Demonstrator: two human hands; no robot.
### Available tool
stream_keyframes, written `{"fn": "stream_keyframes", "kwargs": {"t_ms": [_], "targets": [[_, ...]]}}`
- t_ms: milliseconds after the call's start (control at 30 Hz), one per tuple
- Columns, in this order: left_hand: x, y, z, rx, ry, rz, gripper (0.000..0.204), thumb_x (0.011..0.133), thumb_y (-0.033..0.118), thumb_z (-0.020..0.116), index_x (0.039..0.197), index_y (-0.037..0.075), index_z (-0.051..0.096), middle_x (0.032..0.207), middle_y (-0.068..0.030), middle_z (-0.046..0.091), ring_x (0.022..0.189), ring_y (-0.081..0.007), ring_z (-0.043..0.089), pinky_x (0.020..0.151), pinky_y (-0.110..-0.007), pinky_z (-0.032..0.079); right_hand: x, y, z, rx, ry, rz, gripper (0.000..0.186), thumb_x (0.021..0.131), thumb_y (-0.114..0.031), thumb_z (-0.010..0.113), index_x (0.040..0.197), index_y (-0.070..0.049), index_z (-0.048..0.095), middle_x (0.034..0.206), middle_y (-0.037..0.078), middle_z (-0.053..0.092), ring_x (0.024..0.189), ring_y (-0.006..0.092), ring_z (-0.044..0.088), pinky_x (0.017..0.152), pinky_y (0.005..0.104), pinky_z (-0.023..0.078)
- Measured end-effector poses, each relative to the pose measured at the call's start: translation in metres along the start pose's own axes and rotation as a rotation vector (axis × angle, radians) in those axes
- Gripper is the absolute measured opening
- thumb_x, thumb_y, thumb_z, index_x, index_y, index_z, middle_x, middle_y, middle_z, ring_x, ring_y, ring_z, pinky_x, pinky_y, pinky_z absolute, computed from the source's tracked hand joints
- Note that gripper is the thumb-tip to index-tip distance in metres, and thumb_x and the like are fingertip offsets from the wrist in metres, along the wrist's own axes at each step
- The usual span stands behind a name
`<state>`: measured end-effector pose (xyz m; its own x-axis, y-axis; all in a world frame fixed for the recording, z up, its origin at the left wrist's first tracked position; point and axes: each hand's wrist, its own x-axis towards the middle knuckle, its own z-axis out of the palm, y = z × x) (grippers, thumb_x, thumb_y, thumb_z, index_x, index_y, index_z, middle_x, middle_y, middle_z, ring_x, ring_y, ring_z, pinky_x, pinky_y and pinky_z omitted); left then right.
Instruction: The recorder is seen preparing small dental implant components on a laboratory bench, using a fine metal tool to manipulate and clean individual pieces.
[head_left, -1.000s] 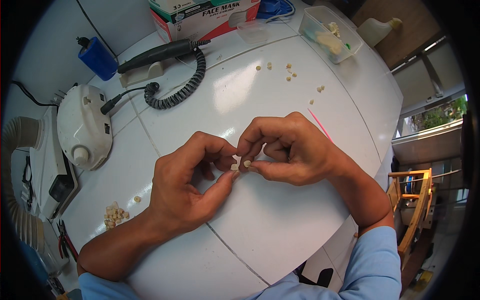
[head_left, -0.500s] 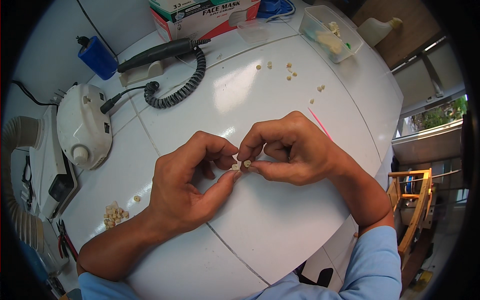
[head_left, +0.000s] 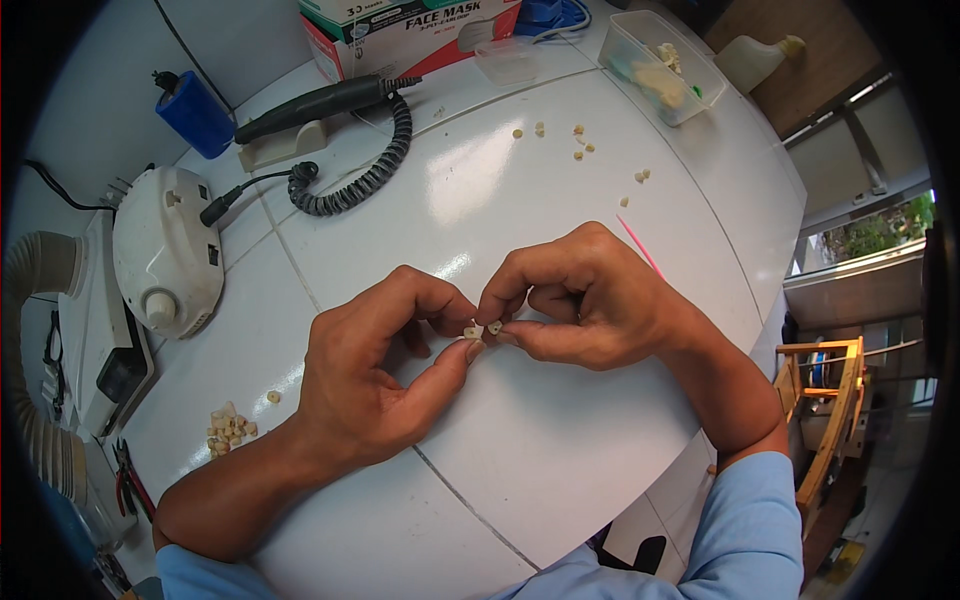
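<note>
Here, both hands met over the middle of the white tabletop (head_left: 560,470), each pinching a tiny cream-coloured piece. The left hand (head_left: 375,385) held its small tooth-like piece (head_left: 471,332) between thumb and forefinger, grip closed on it; the right hand (head_left: 590,300) had its fingers curled in, grip closed on a second small piece (head_left: 494,326). The two pieces sat just beside each other, perhaps touching; whether they were joined could not be told at this size.

The step in hand looked like a close comparison or fitting of the two pieces, held clear of the tabletop between the fingertips. The move to follow would call for fine fingertip control, a steady pinch and a slight turn of one piece against the other, since either could slip and drop.

A heap of similar pieces (head_left: 230,428) lay near the left forearm, and scattered pieces (head_left: 580,148) lay farther up. A white motor unit (head_left: 165,250), a dark handpiece (head_left: 320,100) on its rest with a coiled cord (head_left: 365,170), and a clear plastic box (head_left: 660,65) stood well apart from the hands.
</note>
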<state>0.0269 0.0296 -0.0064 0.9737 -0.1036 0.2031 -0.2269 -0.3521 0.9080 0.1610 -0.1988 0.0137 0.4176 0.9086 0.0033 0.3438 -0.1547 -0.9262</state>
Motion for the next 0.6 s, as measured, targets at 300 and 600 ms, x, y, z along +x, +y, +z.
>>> {"fn": "stream_keyframes", "kwargs": {"t_ms": [300,600], "targets": [[0.0007,0.0005,0.0008,0.005,0.015,0.026,0.024,0.092,-0.006,0.081,0.111,0.0,0.068,0.101,-0.0066,0.073,0.086,-0.0092,0.068,0.074,-0.025,0.053,-0.0002,0.0014,-0.0001,-0.018,0.008,-0.034,0.017,0.09,-0.002,0.075,0.106,0.002,0.078,0.056,-0.004,0.049,0.051,0.0043,0.035,0.055,0.0265,0.039],[-0.0013,0.0019,-0.0023,-0.037,-0.034,-0.053,0.012,0.1,-0.005,0.076,0.109,-0.001,0.069,0.1,-0.0072,0.073,0.089,-0.0092,0.069,0.077,-0.024,0.054,0.0022,0.0021,-0.0003,-0.179,0.031,-0.099,0.013,0.089,-0.002,0.077,0.102,0.0,0.078,0.062,0.004,0.062,0.052,0.0141,0.056,0.059,0.03,0.051]]}}
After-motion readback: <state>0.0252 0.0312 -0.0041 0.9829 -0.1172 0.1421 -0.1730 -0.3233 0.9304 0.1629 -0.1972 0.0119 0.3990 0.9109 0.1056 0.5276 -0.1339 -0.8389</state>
